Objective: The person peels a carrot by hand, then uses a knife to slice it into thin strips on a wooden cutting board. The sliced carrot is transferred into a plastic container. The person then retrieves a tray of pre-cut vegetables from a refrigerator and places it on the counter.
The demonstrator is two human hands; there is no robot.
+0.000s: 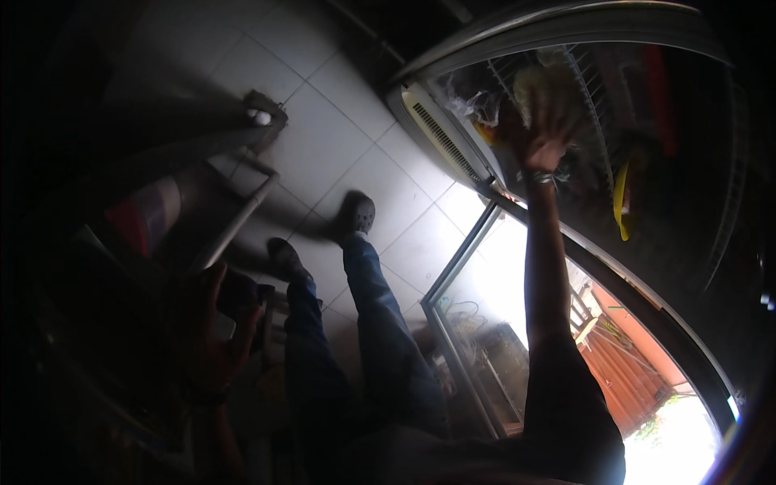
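Note:
My right hand (547, 136) is raised inside a dark glass-doored cooler, its fingers spread and slightly blurred. It is in front of a pale rounded thing (536, 82) by a wire shelf (585, 91); whether they touch cannot be told. Crumpled clear plastic (476, 103) lies to the left of that hand. A yellow object (621, 200) sits lower on the right inside the cooler. In deep shadow at lower left, my left hand (221, 330) has its thumb and a finger apart around a dark area. Whether it holds something is hidden.
The cooler's framed glass door (464, 248) stands beside my right arm and reflects light. A vented panel (442, 136) edges the cooler. My legs and dark shoes (357, 212) are on pale floor tiles (339, 115). A bar-like chair or frame part (239, 224) is at left.

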